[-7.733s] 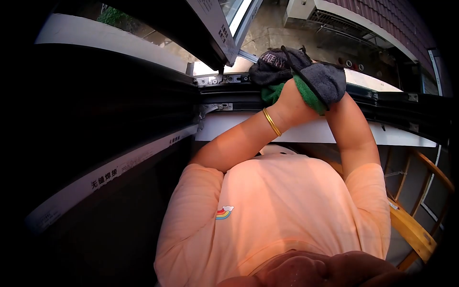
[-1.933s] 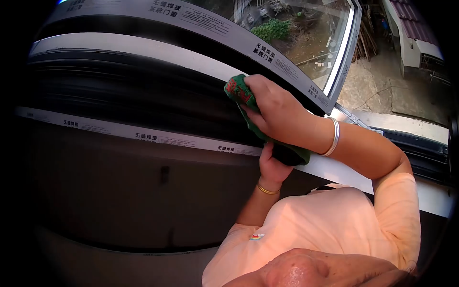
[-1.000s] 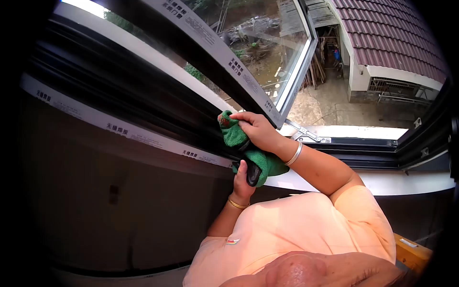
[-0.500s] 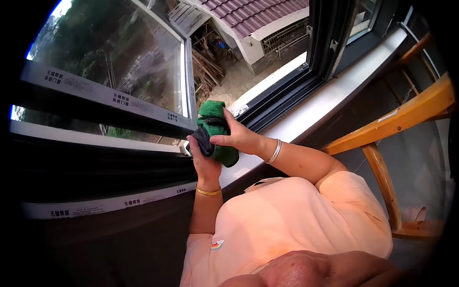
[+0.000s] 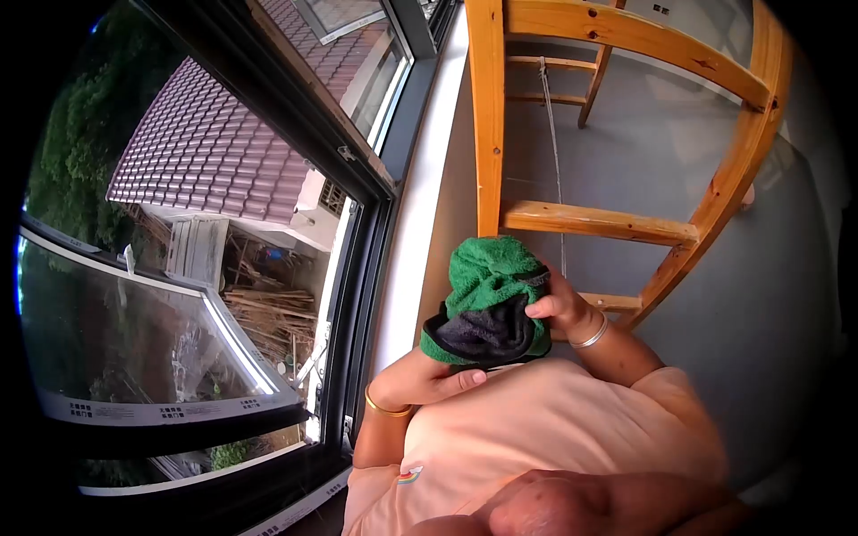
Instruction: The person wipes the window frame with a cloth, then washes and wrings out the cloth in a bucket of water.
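Right up at the peach T-shirt [image 5: 554,420], the left hand [image 5: 429,380] is under the near edge of a green and dark grey terry cloth [image 5: 492,299], thumb sticking out rightward, fingers hidden so can't tell its grip. Right hand [image 5: 563,308] pinches the cloth's right side, forearm angled inward. Cloth's bunched, green end pointing away from the chest, no clear long axis. Wooden ladder [image 5: 599,219] beyond.

Two hands [image 5: 429,380] [image 5: 565,305], one wooden ladder [image 5: 490,134], one rainbow print [image 5: 409,474]; probably one cloth [image 5: 490,323], though it's bundled.
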`<state>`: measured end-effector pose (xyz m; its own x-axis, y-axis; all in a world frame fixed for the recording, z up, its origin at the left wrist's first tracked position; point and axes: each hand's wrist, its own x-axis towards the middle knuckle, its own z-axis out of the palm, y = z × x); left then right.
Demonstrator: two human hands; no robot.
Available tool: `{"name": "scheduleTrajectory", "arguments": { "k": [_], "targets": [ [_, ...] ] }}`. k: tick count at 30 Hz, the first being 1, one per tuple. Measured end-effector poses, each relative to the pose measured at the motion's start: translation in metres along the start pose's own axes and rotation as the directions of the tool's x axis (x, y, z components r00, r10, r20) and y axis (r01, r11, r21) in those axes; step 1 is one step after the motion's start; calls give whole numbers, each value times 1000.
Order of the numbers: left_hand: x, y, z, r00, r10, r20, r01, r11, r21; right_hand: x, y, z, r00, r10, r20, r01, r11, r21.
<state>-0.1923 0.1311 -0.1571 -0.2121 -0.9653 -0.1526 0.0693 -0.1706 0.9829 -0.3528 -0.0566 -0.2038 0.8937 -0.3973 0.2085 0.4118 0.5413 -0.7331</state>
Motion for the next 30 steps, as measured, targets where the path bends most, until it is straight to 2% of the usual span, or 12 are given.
{"name": "scheduleTrajectory", "arguments": {
  "k": [1, 2, 4, 7, 9, 13, 15, 16, 20, 23, 25, 30],
  "targets": [
    [15, 6, 1, 988, 120, 92, -138, 964, 227, -13, -11, -16, 1000, -22, -22, 22, 1000, 3],
    [27, 7, -1, 988, 96, 122, -122, 968, 219, -33, -18, -31, 996, -30, -83, 28, 999, -18],
    [45, 6, -9, 977, 74, 199, -163, 860, 484, -70, -23, -53, 963, -107, -247, 123, 991, 53],
    [63, 6, -7, 978, 200, -55, -166, 914, 371, -131, -49, -86, 890, -222, -399, 337, 908, 248],
    [71, -4, -10, 968, 165, -189, -136, 978, 157, -183, -67, -107, 771, -344, -537, 480, 867, 133],
    [83, -12, -25, 966, 184, -180, -172, 982, 75, -256, -97, -81, 436, -612, -659, 713, 682, -161],
    [89, -19, -36, 970, 177, -165, -168, 983, 71, -311, -100, -81, 427, -769, -475, 766, 587, -262],
    [92, -24, -41, 973, 156, -167, -150, 987, 49, -301, -110, -47, 454, -791, -410, 810, 558, -179],
    [112, -55, -62, 971, 177, -158, -190, 979, -76, -350, -116, 3, 94, -915, -392, 857, 274, -436],
    [125, -68, -58, 976, 137, -169, -170, 965, -202, -383, -119, 31, -23, -942, -334, 780, 192, -595],
    [131, -70, -51, 983, 140, -121, -165, 961, -222, -383, -123, 47, -214, -927, -307, 663, 93, -743],
    [155, -72, -41, 982, 181, -62, -190, 954, -230, -398, -125, 39, -302, -923, -240, 629, -4, -777]
  ]
}}
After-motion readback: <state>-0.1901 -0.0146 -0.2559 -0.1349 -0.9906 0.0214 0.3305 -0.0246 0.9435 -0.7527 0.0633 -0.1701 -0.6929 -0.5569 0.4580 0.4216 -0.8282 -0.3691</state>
